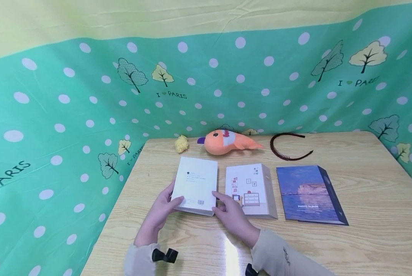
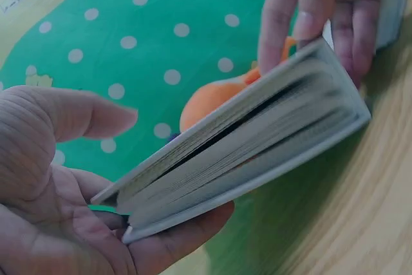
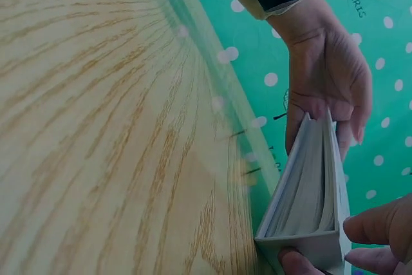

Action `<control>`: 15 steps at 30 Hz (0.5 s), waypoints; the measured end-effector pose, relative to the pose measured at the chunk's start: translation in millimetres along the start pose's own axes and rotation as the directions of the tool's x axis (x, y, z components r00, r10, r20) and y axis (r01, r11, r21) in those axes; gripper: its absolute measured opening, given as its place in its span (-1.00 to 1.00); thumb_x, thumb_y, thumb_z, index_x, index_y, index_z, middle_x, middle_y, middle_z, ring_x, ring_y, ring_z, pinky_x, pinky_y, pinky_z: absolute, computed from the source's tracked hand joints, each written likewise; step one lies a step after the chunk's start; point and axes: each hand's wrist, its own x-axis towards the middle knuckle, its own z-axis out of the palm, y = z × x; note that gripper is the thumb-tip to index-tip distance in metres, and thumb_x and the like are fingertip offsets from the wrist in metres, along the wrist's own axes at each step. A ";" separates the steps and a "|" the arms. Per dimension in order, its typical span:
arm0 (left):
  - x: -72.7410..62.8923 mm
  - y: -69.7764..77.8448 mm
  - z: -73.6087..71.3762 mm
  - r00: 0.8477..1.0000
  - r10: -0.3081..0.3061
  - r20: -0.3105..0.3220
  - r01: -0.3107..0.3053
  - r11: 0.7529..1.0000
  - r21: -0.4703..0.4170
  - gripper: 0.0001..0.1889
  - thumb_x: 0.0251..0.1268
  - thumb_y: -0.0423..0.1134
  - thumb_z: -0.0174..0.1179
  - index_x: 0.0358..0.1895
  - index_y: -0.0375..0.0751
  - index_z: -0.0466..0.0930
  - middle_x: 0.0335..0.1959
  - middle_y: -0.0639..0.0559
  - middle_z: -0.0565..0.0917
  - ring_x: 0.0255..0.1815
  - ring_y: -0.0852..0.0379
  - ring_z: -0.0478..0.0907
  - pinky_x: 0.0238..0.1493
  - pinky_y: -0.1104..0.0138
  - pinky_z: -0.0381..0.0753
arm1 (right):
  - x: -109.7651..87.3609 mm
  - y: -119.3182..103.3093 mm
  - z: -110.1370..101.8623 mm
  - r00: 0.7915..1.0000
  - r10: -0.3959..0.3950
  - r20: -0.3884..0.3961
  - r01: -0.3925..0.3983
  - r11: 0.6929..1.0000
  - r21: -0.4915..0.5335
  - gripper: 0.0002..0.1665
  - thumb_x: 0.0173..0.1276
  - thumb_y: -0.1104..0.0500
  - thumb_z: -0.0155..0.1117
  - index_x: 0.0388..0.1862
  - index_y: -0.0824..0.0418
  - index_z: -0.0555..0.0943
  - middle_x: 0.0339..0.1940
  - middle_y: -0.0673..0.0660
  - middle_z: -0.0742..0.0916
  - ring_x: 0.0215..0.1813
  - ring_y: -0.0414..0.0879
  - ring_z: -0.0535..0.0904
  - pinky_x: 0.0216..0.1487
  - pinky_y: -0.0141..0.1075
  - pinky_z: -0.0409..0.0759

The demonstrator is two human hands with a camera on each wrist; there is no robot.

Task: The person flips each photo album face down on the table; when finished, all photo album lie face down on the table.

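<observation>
A thick white photo album (image 1: 196, 183) with small print and a barcode on its upturned cover is held tilted over the left part of the table. My left hand (image 1: 160, 211) grips its left side, with fingers under the lower cover and the thumb above. At the other side, my right hand (image 1: 232, 215) pinches the spine edge. Loose page edges (image 2: 219, 152) show between the covers in the left wrist view. Just right of it lies an album with a drawn room (image 1: 247, 188), partly behind my right hand. Beyond that lies a blue photo album (image 1: 306, 193).
Along the back of the wooden table (image 1: 357, 172) lie a yellow crumpled ball (image 1: 181, 144), an orange plush bird (image 1: 223, 142) and a dark toothed headband (image 1: 278, 154). Green dotted cloth (image 1: 199, 84) hangs behind and at the left side.
</observation>
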 end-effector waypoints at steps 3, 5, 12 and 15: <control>1.1 -2.2 2.5 1.000 0.016 -0.024 -0.014 0.995 0.097 -0.12 0.23 -0.37 0.28 0.54 -0.32 -0.05 0.54 -0.21 0.08 0.49 -0.12 0.11 0.43 0.09 0.14 | 0.1 1.0 -0.3 1.000 -0.017 -0.001 0.017 1.000 -0.006 -0.38 0.35 0.26 0.26 0.40 0.18 0.42 0.32 0.29 0.51 -0.07 -0.06 0.63 -0.03 -0.22 0.63; 0.9 -4.1 4.2 0.999 0.030 -0.037 -0.024 0.988 0.152 -0.06 0.16 -0.34 0.35 0.53 -0.35 -0.05 0.52 -0.25 0.10 0.51 -0.13 0.07 0.47 0.06 0.03 | 0.1 1.6 -0.3 1.000 -0.021 0.002 0.021 1.000 -0.005 -0.38 0.35 0.26 0.27 0.39 0.17 0.42 0.32 0.29 0.51 -0.10 -0.09 0.63 -0.06 -0.25 0.63; 1.1 -11.2 8.6 0.997 0.069 -0.027 -0.062 0.977 0.203 0.07 -0.11 -0.34 0.53 0.52 -0.10 0.08 0.27 -0.13 0.49 0.15 -0.07 0.51 0.32 0.04 0.32 | 1.4 2.1 1.0 0.999 -0.048 0.008 0.048 0.997 -0.064 -0.37 0.32 0.27 0.30 0.38 0.15 0.44 0.32 0.24 0.52 -0.21 -0.19 0.60 -0.16 -0.39 0.60; -2.5 -3.1 13.1 0.996 0.084 -0.013 -0.078 0.970 0.231 0.10 -0.16 -0.37 0.55 0.52 -0.17 0.06 0.20 -0.17 0.52 0.02 -0.06 0.58 0.21 0.05 0.44 | 1.4 2.5 1.8 0.998 -0.065 0.011 0.066 0.993 -0.096 -0.37 0.32 0.27 0.30 0.37 0.14 0.44 0.33 0.23 0.51 -0.19 -0.18 0.61 -0.13 -0.37 0.61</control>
